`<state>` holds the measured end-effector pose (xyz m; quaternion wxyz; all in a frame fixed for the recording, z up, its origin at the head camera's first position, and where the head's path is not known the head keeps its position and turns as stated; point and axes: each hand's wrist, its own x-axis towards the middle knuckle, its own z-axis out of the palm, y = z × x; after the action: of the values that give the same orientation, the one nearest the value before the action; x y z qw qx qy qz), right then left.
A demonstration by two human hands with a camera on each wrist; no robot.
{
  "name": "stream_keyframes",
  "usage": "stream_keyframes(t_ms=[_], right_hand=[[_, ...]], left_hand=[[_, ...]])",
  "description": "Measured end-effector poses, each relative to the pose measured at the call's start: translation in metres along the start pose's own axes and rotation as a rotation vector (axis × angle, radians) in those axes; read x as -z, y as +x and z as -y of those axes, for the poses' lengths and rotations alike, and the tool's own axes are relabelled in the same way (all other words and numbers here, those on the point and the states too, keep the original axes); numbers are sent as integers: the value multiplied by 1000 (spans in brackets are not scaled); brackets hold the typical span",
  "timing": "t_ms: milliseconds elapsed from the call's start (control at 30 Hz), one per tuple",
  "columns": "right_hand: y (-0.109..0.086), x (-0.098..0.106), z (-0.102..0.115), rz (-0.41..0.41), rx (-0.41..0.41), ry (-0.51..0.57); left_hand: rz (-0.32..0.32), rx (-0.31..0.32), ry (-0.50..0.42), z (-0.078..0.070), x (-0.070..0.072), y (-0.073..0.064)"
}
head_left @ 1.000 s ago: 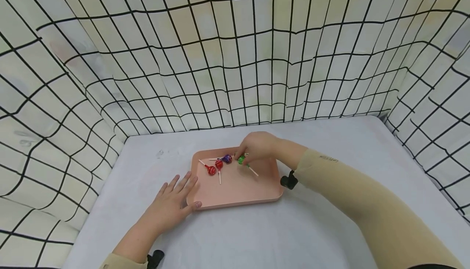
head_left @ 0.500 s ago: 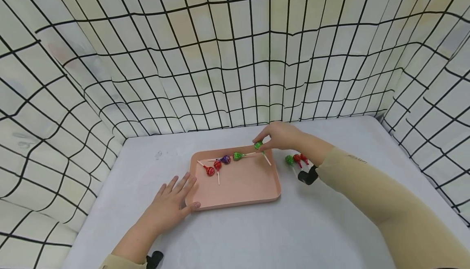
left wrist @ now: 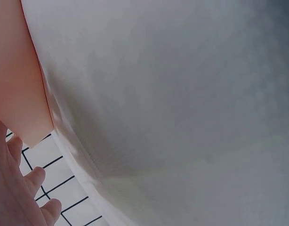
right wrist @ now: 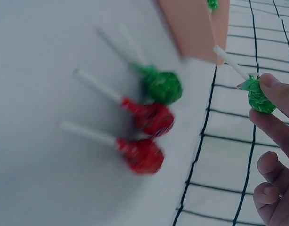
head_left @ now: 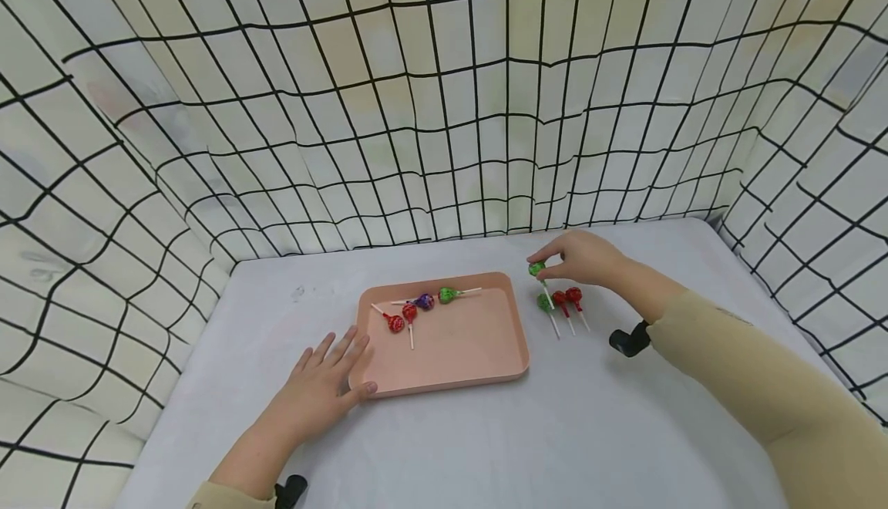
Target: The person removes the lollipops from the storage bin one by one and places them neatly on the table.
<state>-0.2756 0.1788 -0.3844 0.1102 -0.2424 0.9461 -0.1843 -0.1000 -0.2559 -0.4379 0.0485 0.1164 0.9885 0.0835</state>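
Observation:
My right hand (head_left: 586, 258) pinches a green-wrapped lollipop (right wrist: 261, 100) by its candy head between thumb and finger, its white stick pointing down. Just below it on the table lie a green lollipop (right wrist: 163, 87) and two red lollipops (head_left: 573, 295), side by side. The fingers of my left hand (head_left: 322, 385) are spread at the left edge of the pink tray (head_left: 458, 355), touching its rim. Inside the tray are a green lollipop (head_left: 448, 294), a purple one (head_left: 425, 301) and two red ones, a red lollipop (head_left: 395, 324) lying leftmost.
A white cloth covers the table (head_left: 555, 432). Walls of white fabric with a black grid (head_left: 444, 108) stand behind and at both sides. Each wrist carries a small black camera, the right wrist's camera (head_left: 630, 339) hanging over the table.
My right hand has picked a green lollipop out of the tray and carried it right, over the lollipops on the table. My left hand has stayed at the tray's left edge.

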Motion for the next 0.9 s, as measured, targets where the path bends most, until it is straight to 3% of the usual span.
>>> stream_keyframes(t_ms=[467,900], right_hand=[[-35,-1,-56,-36,-94,-1],[-38,-12,-77,46,-133,6]], left_hand=[[4,4,4,3,-1,1],[6,5,14,3,-3,3]])
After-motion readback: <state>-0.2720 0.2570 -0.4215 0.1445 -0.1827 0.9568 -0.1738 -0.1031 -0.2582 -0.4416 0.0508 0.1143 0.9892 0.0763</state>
